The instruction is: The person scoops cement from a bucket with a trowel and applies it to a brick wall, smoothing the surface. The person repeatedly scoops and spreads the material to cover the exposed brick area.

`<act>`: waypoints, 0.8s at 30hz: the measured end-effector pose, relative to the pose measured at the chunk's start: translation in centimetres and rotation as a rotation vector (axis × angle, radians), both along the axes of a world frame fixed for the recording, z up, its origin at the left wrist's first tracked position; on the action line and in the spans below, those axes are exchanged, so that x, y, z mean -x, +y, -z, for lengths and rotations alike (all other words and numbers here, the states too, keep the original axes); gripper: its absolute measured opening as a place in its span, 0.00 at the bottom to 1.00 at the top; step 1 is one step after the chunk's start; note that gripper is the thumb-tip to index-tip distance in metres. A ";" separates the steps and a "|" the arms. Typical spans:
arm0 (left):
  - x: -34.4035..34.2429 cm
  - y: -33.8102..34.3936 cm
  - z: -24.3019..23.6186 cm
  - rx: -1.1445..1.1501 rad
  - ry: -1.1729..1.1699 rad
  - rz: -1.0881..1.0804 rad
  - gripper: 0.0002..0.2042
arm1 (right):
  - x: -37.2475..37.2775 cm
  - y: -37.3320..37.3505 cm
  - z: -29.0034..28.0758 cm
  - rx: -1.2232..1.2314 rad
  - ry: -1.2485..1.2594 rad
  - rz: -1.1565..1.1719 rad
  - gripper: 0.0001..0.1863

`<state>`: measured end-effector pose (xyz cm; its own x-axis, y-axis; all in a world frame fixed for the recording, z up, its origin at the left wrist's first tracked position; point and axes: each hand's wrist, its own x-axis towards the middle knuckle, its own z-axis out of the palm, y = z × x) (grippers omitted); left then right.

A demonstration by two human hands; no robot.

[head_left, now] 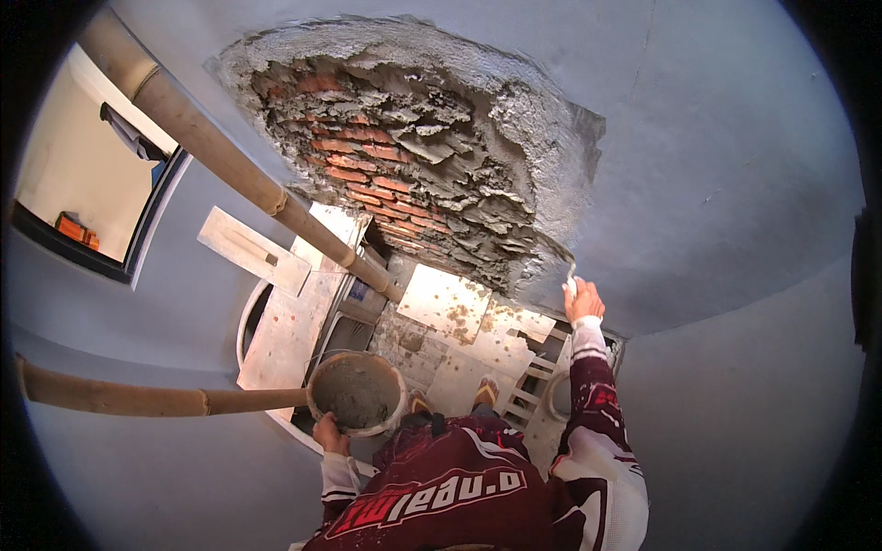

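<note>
My right hand grips the pale handle of a trowel, whose blade is against the rough mortar at the lower right of a wall patch. Exposed red bricks show in the left part of that patch, with lumpy grey mortar over the rest. At the lower middle my left hand holds the rim of a round bucket with wet grey mortar inside. My feet in sandals show below the patch, beside the bucket.
Bamboo poles cross at upper left and lower left. Boards lie over items left of my feet. Mortar-spattered sheets and a slatted piece cover the floor. A window opening is in the left wall.
</note>
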<state>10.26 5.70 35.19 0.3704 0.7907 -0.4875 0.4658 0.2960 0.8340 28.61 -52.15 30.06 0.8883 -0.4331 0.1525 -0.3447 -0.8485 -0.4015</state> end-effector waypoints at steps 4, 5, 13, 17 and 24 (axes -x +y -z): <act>0.0 1.0 1.6 0.012 -0.010 -0.044 0.07 | 2.3 2.5 0.9 -0.017 0.010 0.052 0.19; -0.2 0.7 1.8 0.012 -0.033 -0.047 0.07 | 2.1 3.3 1.3 0.000 0.038 0.013 0.19; -3.5 0.6 1.1 0.049 -0.100 -0.011 0.07 | -6.7 8.2 -0.3 0.091 0.103 -0.129 0.17; -4.3 0.3 -0.9 -0.099 0.028 0.185 0.07 | -7.7 5.6 -6.4 0.119 0.018 -0.136 0.17; -5.1 2.9 3.2 -0.128 -0.194 0.319 0.07 | -3.5 2.1 -9.1 0.016 -0.105 0.004 0.19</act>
<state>15.33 8.58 32.02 0.6827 0.6708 -0.2898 0.3481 0.0501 0.9361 32.09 -50.04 39.21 0.8652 -0.4337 0.2518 -0.3053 -0.8538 -0.4217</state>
